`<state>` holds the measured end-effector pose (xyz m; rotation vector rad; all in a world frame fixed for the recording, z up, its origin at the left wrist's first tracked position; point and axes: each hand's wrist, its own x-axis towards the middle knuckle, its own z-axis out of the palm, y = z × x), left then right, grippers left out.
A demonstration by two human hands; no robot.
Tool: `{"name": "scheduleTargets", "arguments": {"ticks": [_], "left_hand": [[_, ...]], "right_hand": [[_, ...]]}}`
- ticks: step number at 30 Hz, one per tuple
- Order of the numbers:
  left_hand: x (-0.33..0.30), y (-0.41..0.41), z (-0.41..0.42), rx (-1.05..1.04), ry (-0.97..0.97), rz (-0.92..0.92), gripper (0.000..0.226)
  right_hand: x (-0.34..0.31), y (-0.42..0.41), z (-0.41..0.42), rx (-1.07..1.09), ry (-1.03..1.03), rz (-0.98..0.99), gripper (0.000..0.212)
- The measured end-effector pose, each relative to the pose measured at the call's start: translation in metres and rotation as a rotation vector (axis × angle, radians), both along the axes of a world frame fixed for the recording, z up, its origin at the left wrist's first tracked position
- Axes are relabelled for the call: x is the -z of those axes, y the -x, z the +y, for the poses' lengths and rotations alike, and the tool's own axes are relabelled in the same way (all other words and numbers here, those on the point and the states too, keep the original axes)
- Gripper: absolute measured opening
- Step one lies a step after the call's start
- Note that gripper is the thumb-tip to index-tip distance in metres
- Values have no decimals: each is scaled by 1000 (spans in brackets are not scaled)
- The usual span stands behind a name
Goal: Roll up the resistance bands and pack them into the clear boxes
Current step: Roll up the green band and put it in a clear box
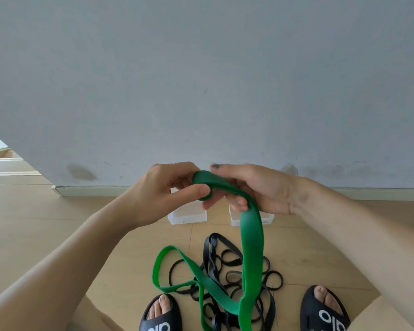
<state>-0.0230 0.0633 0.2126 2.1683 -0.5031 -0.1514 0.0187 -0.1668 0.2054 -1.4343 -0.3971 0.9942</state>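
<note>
Above the clear boxes [187, 215], both hands, left [167, 187] and right [256, 187], are pinching the green band's [250, 237] started coil; limp, stretchy rubber, best gripped there.

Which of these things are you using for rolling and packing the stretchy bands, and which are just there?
For the job:
green band, held by the left hand and right hand
black bands piled on the floor
two clear boxes, and

Just there:
black slippers, and
wall
wooden floor
</note>
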Motion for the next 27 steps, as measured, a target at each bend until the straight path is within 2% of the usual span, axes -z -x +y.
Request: {"name": "scheduleTargets", "arguments": {"ticks": [3,7,9,12,15,18,23,27], "left_hand": [[-1,0,0,46,-12,-34,28],[-1,1,2,43,-23,-93,19],[1,0,2,29,-85,-120,24],[6,1,-1,33,-177,-137,37],[7,2,-10,-6,-192,-135,30],[4,-1,-13,-21,-149,-157,26],[-3,2,-12,-31,9,-96,16],[-3,-1,-7,-33,86,-80,22]], "right_hand": [[4,5,2,-13,-86,158,26],[11,5,5,81,-133,92,18],[11,6,6,140,-72,-14,23],[14,7,7,270,28,-91,53],[19,11,11,304,125,-191,52],[16,13,13,302,127,-185,55],[2,12,3,102,-65,25,26],[6,11,3,117,-139,76,18]]}}
